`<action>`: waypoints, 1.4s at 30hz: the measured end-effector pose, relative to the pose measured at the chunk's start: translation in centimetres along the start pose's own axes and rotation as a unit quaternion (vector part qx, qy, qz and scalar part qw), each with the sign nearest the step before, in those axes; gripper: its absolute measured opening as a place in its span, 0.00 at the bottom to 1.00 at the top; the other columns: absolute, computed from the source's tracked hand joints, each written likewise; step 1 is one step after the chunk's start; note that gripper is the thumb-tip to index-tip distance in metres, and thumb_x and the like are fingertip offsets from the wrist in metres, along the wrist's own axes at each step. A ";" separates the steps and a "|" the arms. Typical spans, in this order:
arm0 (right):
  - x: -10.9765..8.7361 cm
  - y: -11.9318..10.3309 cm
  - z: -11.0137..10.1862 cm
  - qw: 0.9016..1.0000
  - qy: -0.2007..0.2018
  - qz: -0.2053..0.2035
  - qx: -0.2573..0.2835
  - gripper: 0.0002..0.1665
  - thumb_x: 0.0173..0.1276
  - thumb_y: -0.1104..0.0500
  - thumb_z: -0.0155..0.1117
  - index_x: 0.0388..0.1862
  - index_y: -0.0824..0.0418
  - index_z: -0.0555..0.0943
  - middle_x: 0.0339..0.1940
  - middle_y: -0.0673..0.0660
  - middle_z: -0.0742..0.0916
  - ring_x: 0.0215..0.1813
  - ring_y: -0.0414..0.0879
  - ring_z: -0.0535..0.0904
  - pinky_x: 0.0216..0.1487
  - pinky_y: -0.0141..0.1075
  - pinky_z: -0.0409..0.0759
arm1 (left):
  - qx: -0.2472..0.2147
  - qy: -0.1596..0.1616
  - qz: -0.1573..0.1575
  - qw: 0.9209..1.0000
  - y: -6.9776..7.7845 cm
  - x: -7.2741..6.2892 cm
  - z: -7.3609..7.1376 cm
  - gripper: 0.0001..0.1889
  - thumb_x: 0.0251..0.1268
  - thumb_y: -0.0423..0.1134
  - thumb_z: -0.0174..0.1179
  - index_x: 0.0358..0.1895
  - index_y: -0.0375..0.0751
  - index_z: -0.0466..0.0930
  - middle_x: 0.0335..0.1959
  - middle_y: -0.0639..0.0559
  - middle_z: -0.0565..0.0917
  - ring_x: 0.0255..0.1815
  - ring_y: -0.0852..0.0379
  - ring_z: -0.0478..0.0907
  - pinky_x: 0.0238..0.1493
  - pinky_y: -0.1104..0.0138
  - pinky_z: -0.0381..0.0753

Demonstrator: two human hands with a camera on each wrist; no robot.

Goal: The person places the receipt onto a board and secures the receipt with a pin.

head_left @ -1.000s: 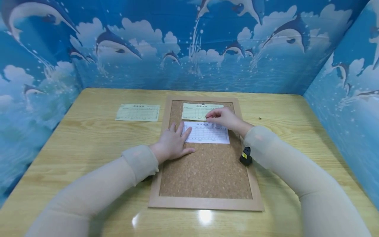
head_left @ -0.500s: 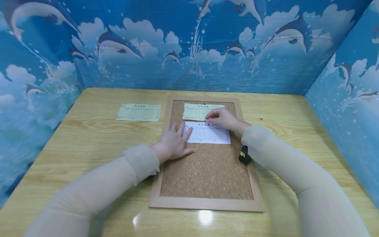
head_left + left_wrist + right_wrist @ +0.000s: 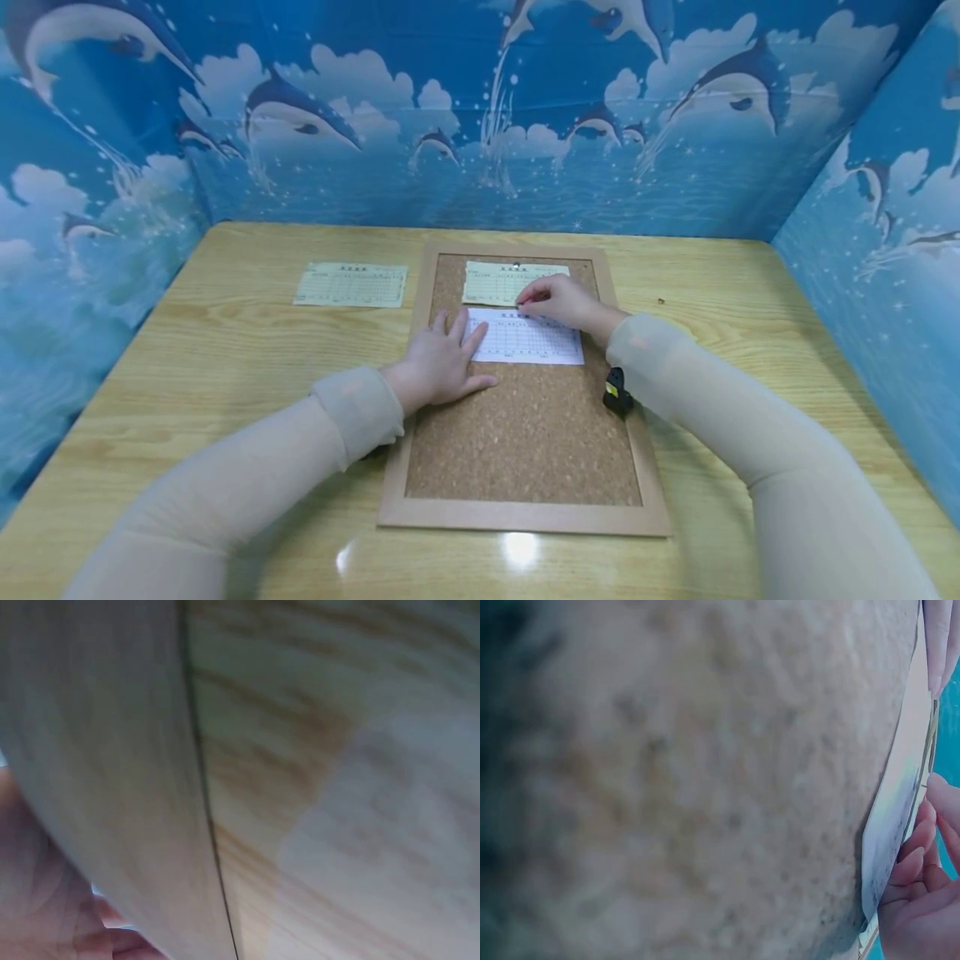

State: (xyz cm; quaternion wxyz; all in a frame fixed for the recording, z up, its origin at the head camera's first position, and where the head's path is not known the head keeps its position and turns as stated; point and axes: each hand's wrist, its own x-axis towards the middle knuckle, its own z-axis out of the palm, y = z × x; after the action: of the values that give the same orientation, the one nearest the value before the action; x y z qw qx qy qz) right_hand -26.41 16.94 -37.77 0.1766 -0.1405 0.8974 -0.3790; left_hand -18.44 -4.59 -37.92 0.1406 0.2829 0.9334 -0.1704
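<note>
A wood-framed corkboard (image 3: 525,433) lies on the table. My left hand (image 3: 437,362), fingers spread, rests on its left side with fingertips on the left edge of a white printed form (image 3: 534,340). At that form's top edge, my right hand (image 3: 561,302) pinches a thumbtack, mostly hidden by the fingers; its thin pin (image 3: 924,786) shows in the right wrist view. Just above, a pale green form (image 3: 483,285) is held by another tack (image 3: 516,265) at its top. The left wrist view shows part of the left hand (image 3: 45,892) beside the board's frame.
Left of the board, a second green form (image 3: 351,285) lies on the wooden table (image 3: 225,333). A small loose tack (image 3: 661,301) sits to the right. One more small tack (image 3: 585,266) is at the board's upper right corner. Dolphin-print curtains (image 3: 390,192) enclose the table.
My right hand has shifted slightly left along the top edge of the white form, still pinching the tack. The left hand stays in place on the form.
</note>
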 end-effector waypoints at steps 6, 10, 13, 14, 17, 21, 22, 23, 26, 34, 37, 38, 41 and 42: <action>-0.1 -0.2 0.1 1.000 0.001 0.001 -0.014 0.10 0.66 0.61 0.62 0.44 0.61 0.84 0.44 0.56 0.84 0.43 0.48 0.77 0.45 0.41 0.74 | 0.002 -0.001 0.001 1.000 0.0 -0.1 -0.1 0.46 0.61 0.74 0.21 0.75 0.46 0.36 0.73 0.34 0.42 0.68 0.31 0.50 0.59 0.53 0.68; 0.0 0.0 0.1 1.000 0.001 0.005 -0.016 0.11 0.66 0.60 0.62 0.45 0.60 0.84 0.45 0.56 0.84 0.44 0.48 0.77 0.47 0.42 0.74 | 0.005 0.002 0.002 1.000 0.0 -0.1 -0.1 0.46 0.61 0.74 0.21 0.75 0.46 0.36 0.73 0.33 0.43 0.68 0.31 0.51 0.58 0.53 0.69; 0.0 0.0 0.1 1.000 0.002 0.012 -0.006 0.11 0.66 0.59 0.62 0.45 0.60 0.84 0.45 0.56 0.84 0.45 0.48 0.77 0.48 0.42 0.74 | 0.007 0.004 0.002 1.000 0.0 -0.1 0.0 0.46 0.61 0.74 0.21 0.75 0.46 0.36 0.73 0.33 0.43 0.68 0.31 0.51 0.58 0.53 0.69; 0.0 0.0 0.1 1.000 0.002 0.014 -0.002 0.11 0.66 0.59 0.63 0.46 0.60 0.84 0.46 0.56 0.84 0.46 0.48 0.77 0.48 0.42 0.74 | 0.007 0.002 0.001 1.000 0.0 -0.1 0.0 0.46 0.61 0.74 0.20 0.75 0.46 0.36 0.73 0.34 0.43 0.69 0.31 0.50 0.58 0.53 0.69; 0.0 0.1 0.1 1.000 0.002 0.016 0.002 0.11 0.65 0.58 0.63 0.45 0.59 0.84 0.46 0.56 0.84 0.46 0.48 0.77 0.49 0.42 0.74 | 0.005 0.001 0.002 1.000 -0.1 -0.1 0.0 0.46 0.61 0.74 0.20 0.75 0.46 0.36 0.73 0.34 0.42 0.69 0.31 0.50 0.58 0.53 0.70; 0.1 0.1 0.0 1.000 -0.002 0.012 -0.007 0.11 0.65 0.58 0.63 0.45 0.59 0.85 0.45 0.55 0.85 0.46 0.47 0.78 0.49 0.42 0.74 | 0.001 0.005 0.005 1.000 -0.1 -0.1 0.0 0.46 0.61 0.74 0.21 0.75 0.46 0.37 0.73 0.33 0.43 0.68 0.30 0.51 0.55 0.53 0.72; 0.1 0.2 0.0 1.000 -0.003 0.012 -0.008 0.11 0.65 0.58 0.63 0.45 0.59 0.85 0.45 0.55 0.85 0.46 0.47 0.78 0.49 0.42 0.74 | 0.001 0.004 0.005 1.000 -0.1 -0.1 0.0 0.46 0.61 0.74 0.21 0.75 0.46 0.37 0.73 0.33 0.43 0.68 0.31 0.51 0.56 0.53 0.72; 0.1 0.1 0.0 1.000 -0.004 0.012 -0.008 0.11 0.65 0.58 0.63 0.45 0.59 0.85 0.45 0.55 0.85 0.46 0.47 0.78 0.49 0.42 0.74 | 0.001 0.004 0.005 1.000 -0.1 -0.1 0.1 0.46 0.61 0.74 0.21 0.75 0.46 0.37 0.73 0.33 0.43 0.68 0.31 0.50 0.55 0.53 0.72; 0.0 0.1 0.1 1.000 -0.004 0.012 -0.007 0.11 0.65 0.58 0.63 0.45 0.59 0.85 0.45 0.55 0.85 0.46 0.47 0.78 0.49 0.42 0.74 | 0.001 0.000 0.004 1.000 -0.1 -0.1 0.1 0.46 0.61 0.74 0.21 0.75 0.46 0.36 0.73 0.34 0.42 0.69 0.31 0.50 0.56 0.53 0.71; 0.1 0.4 0.1 1.000 -0.005 0.011 -0.006 0.11 0.66 0.58 0.63 0.45 0.59 0.84 0.45 0.55 0.84 0.46 0.47 0.77 0.49 0.42 0.74 | -0.003 -0.002 0.003 1.000 -0.1 0.0 0.1 0.46 0.61 0.74 0.21 0.75 0.46 0.36 0.73 0.34 0.41 0.69 0.31 0.49 0.55 0.53 0.72; 0.1 0.4 0.1 1.000 -0.005 0.012 -0.005 0.11 0.66 0.58 0.63 0.45 0.59 0.84 0.45 0.55 0.85 0.46 0.47 0.77 0.48 0.42 0.74 | -0.005 0.001 0.003 1.000 -0.1 0.0 0.1 0.46 0.61 0.74 0.22 0.75 0.46 0.37 0.73 0.34 0.42 0.69 0.31 0.50 0.54 0.53 0.73; 0.1 0.4 0.1 1.000 -0.005 0.012 -0.005 0.11 0.66 0.58 0.63 0.45 0.59 0.84 0.45 0.55 0.85 0.46 0.47 0.77 0.49 0.42 0.74 | -0.005 0.002 0.003 1.000 -0.1 0.0 0.1 0.46 0.61 0.74 0.22 0.75 0.46 0.37 0.73 0.34 0.42 0.69 0.31 0.50 0.53 0.53 0.74; 0.1 0.4 0.1 1.000 -0.004 0.011 -0.006 0.11 0.66 0.58 0.63 0.45 0.58 0.84 0.45 0.55 0.85 0.46 0.47 0.77 0.49 0.43 0.74 | -0.006 0.005 0.002 1.000 -0.1 0.0 0.2 0.46 0.61 0.74 0.22 0.75 0.46 0.38 0.73 0.34 0.43 0.68 0.31 0.51 0.53 0.53 0.74; 0.1 0.4 0.2 1.000 -0.004 0.009 -0.007 0.11 0.66 0.58 0.63 0.45 0.59 0.84 0.45 0.55 0.85 0.46 0.47 0.77 0.49 0.43 0.74 | -0.004 0.004 0.002 1.000 -0.1 0.0 0.2 0.46 0.61 0.74 0.22 0.75 0.46 0.37 0.73 0.34 0.43 0.68 0.31 0.50 0.54 0.53 0.73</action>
State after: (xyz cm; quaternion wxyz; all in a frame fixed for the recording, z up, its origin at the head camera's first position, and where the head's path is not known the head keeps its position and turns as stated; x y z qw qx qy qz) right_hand -26.49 17.05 -38.20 0.1825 -0.1348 0.9008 -0.3703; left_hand -18.47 -4.77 -38.07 0.1388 0.2846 0.9341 -0.1651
